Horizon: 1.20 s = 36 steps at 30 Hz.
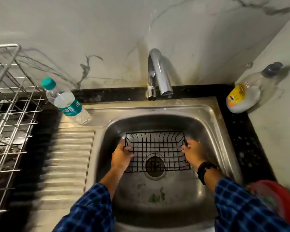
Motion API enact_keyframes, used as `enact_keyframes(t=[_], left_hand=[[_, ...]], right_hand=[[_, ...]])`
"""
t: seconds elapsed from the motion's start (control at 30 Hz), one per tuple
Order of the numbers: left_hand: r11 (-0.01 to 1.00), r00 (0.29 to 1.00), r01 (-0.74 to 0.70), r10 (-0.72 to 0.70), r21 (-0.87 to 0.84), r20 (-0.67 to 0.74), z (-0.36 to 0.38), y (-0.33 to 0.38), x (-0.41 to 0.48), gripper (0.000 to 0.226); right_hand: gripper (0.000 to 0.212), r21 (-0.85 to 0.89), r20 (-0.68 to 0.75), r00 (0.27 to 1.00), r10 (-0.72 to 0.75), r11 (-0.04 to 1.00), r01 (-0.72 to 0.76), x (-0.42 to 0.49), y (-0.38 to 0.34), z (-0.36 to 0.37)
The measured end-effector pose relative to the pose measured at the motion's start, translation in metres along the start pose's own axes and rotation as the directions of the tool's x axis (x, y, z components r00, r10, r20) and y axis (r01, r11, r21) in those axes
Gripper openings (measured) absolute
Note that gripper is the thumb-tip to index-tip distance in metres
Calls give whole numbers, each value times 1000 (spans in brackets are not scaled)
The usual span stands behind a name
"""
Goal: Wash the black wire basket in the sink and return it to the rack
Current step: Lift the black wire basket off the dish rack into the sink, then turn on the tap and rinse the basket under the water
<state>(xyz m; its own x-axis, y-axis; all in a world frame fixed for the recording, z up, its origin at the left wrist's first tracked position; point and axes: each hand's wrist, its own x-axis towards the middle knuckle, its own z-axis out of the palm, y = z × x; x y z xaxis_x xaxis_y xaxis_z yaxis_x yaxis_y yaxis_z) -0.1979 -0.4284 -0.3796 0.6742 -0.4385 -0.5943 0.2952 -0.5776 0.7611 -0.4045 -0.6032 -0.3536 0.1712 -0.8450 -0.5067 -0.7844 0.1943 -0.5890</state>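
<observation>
Sink [208, 124] steel, ribbed drainboard [70, 153] | wall [90, 22] marble

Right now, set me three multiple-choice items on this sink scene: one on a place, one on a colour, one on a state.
1. Where is the black wire basket?
A. on the rack
B. inside the sink
C. on the drainboard

2. What colour is the water bottle's cap?
A. teal green
B. red
C. white

3. How is the basket held?
A. by one hand only
B. by no hand
C. by both hands at its ends

Answers:
1 B: the basket sits low in the sink over the drain, not on the rack.
2 A: the water bottle left of the tap has a teal green top.
3 C: the left hand and right hand each grip an end.
</observation>
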Motion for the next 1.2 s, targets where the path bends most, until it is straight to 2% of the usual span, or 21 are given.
enact_keyframes(t=[0.13,0.23,0.27,0.33,0.4,0.47,0.57,0.63,0.67,0.7,0.77,0.8,1.1,1.2], left_hand=[[996,997,-3,-3,85,75,-5,3,3,64],[942,993,-57,19,330,118,-11,14,-6,57],[893,994,-84,47,442,96,-12,20,-12,57],[788,972,-200,235,582,17,-9,38,-27,58],[740,901,-341,433,580,-23,-3,70,-47,59],[669,820,-474,572,572,9,6,109,-56,61],[496,682,-630,721,598,120,25,171,-59,61],[404,635,-667,748,626,194,34,205,-63,56],[391,655,-647,724,654,215,38,219,-64,50],[406,707,-600,673,689,219,40,231,-66,43],[473,806,-503,558,723,195,45,244,-69,35],[494,828,-474,531,729,179,46,247,-68,33],[553,858,-437,494,709,143,42,258,-48,26],[570,837,-477,526,669,148,41,257,-40,24]], right_hand=[[31,-33,1,1000,-10,999,10,-3,-1,-4],[44,-70,-3,999,-37,997,37,-15,-2,-14],[45,-38,-14,998,-55,998,55,-18,-3,-17],[49,79,-56,994,-94,992,98,-24,-2,-22],[49,159,-81,988,-132,977,143,-40,-1,-30],[46,132,-42,980,-195,971,199,-66,4,-36],[43,87,80,960,-269,961,262,-103,13,-39],[39,101,125,952,-278,959,267,-114,19,-37],[37,102,127,951,-282,957,270,-118,20,-37],[35,106,133,948,-290,955,277,-121,21,-37],[33,99,154,940,-304,952,291,-129,24,-42],[31,90,171,936,-308,951,296,-133,26,-45],[18,116,206,927,-314,948,296,-133,29,-68],[19,99,199,937,-286,957,271,-128,18,-62]])
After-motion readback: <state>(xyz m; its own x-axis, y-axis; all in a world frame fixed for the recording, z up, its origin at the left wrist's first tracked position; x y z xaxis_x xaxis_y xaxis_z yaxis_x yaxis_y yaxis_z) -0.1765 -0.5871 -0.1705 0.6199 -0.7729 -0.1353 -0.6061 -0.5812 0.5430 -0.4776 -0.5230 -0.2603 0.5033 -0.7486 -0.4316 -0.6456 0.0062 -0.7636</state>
